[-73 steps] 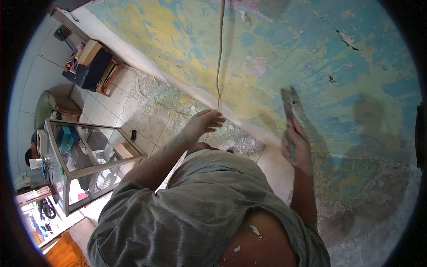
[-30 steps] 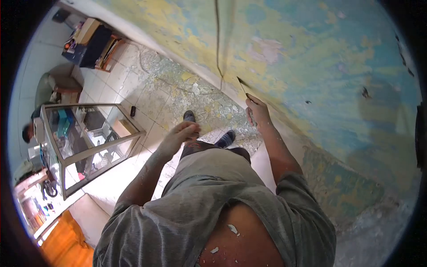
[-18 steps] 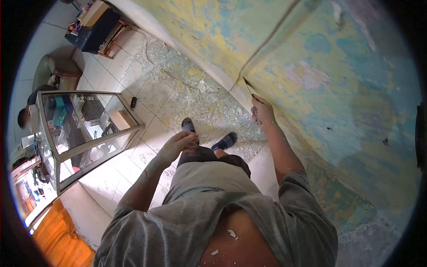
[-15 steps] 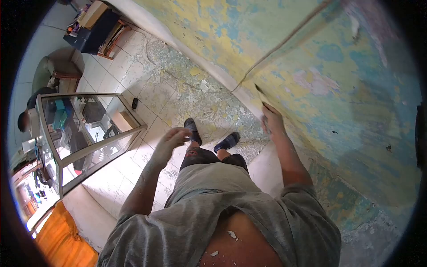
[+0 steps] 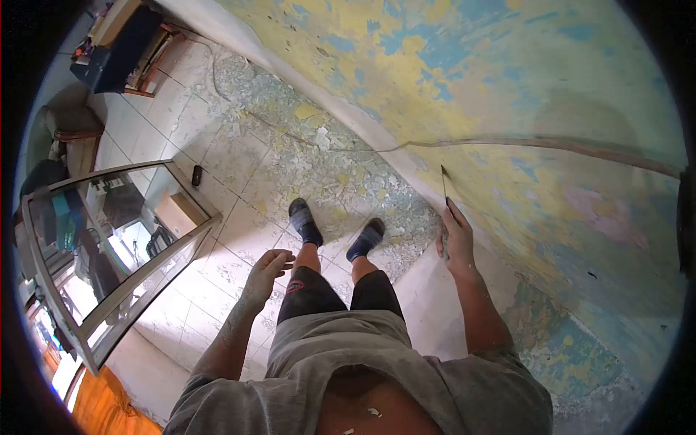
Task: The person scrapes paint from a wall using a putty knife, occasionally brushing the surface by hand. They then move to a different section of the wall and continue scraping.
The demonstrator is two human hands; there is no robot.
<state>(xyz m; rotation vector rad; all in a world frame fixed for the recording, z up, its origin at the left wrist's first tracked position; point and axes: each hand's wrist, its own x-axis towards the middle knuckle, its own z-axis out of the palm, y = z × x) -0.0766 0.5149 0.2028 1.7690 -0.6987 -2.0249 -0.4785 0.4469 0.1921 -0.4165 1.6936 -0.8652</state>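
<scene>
My right hand (image 5: 457,239) grips the dark handle of a scraper (image 5: 445,185), whose thin blade points away from me and shows nearly edge-on. The blade tip is close to the lower part of the wall (image 5: 493,109), where patches of yellow, blue and pale green paint show. My left hand (image 5: 268,275) hangs in front of my left thigh, with loosely bent fingers and nothing in it. Flakes of paint (image 5: 341,174) lie thickly on the tiled floor along the foot of the wall.
To the left stands a glass display case (image 5: 119,239), with a small black object (image 5: 196,175) on the floor beside it. A cable (image 5: 536,141) runs across the wall and down to the floor. A dark table (image 5: 116,58) and orange cloth (image 5: 109,406) are further off.
My view has shifted, and the cable now crosses the wall more level. My right hand and scraper have come lower in view. The left hand has dropped, its fingers more bent.
</scene>
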